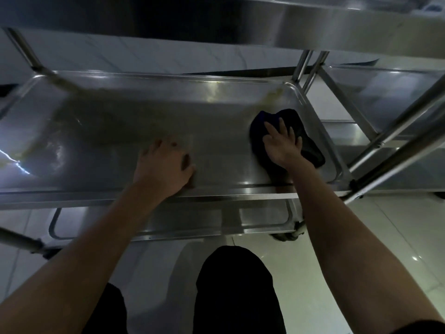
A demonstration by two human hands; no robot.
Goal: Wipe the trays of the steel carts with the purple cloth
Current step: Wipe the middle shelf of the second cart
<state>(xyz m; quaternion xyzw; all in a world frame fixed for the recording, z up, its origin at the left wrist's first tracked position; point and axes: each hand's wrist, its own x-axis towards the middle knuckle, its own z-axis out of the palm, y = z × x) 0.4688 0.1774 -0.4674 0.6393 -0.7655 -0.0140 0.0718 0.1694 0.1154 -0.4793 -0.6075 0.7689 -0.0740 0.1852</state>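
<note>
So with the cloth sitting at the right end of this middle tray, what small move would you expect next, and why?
Probably a sweep leftward and toward the far rim. The right hand presses the purple cloth flat at the tray's right end, while yellowish smears show by the far right corner and along the left side. The left hand rests flat on the tray, bracing.

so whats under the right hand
The purple cloth, bunched on the steel tray near its right end; the right hand presses flat on it. The tray surface beneath the cloth is covered, so its state can't be seen.
</note>
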